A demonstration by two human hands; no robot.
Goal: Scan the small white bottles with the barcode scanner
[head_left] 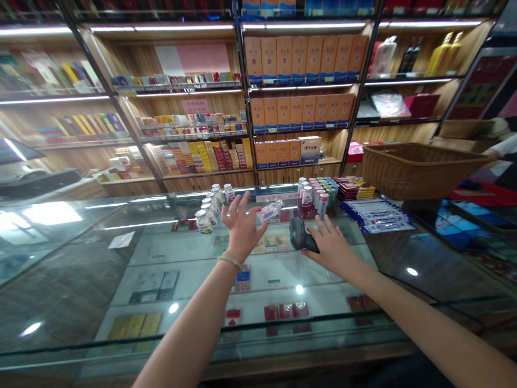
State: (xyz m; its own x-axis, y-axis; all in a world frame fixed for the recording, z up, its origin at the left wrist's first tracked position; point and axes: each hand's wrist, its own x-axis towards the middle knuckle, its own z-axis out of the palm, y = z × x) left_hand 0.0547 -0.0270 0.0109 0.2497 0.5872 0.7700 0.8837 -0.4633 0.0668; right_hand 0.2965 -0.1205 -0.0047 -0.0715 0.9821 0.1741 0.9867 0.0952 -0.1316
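My left hand [241,226] is raised above the glass counter [169,258], palm up, with its thumb and fingers pinched on a small clear bottle [270,210] lying sideways. My right hand [329,242] is wrapped round a dark handheld scanner [299,236] just to the right of the bottle, its head turned toward it. A cluster of similar small bottles with white caps [210,207] stands on the counter behind my left hand. Another group of small bottles [315,195] stands beyond the scanner.
A wicker basket [420,170] sits at the right end of the counter, with flat blue packets [375,215] and red boxes [355,188] beside it. Shelves of boxed goods [299,97] fill the wall behind. A paper slip [121,240] lies on the glass at left.
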